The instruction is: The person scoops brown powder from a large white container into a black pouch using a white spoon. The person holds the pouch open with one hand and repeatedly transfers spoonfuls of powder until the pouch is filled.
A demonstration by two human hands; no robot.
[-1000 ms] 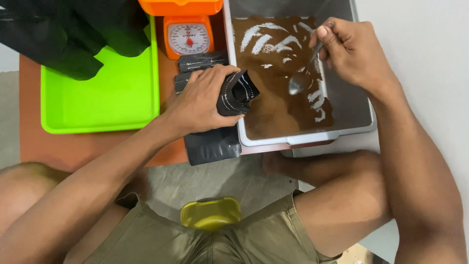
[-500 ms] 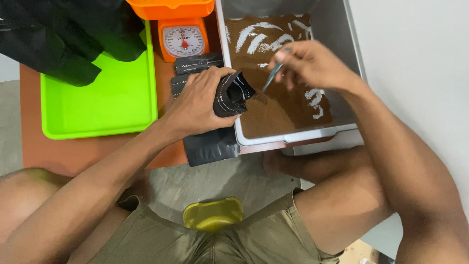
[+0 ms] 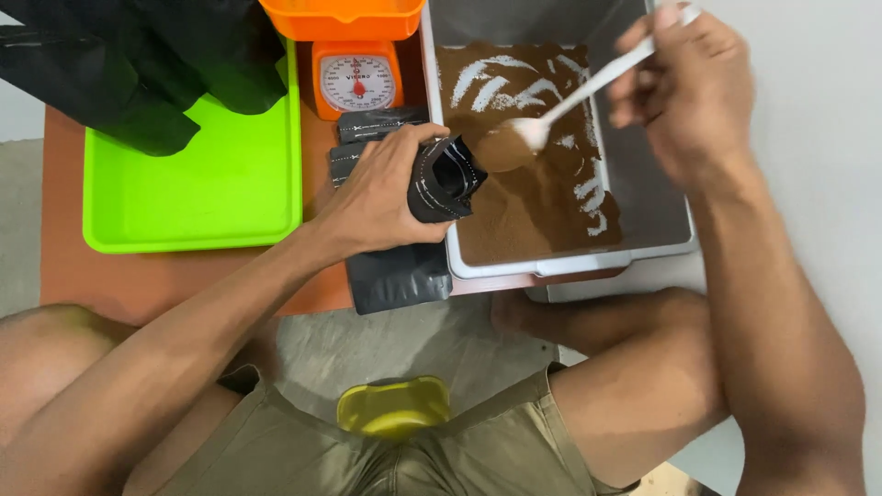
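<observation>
— At the frame's centre, what's gripped?
— The left hand (image 3: 381,197) is clamped around a black pouch (image 3: 443,179), its open mouth tilted right, over the edge of the grey tub (image 3: 661,241).
— And further up?
— The right hand (image 3: 684,87) pinches a white spoon (image 3: 574,96); its long handle slants down-left, the loaded bowl just beside the pouch mouth, above the brown powder (image 3: 524,207).

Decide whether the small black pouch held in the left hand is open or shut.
Open. The small black pouch shows a gaping dark mouth, tilted toward the white plastic spoon heaped with brown powder, gripped by the left hand.
</observation>
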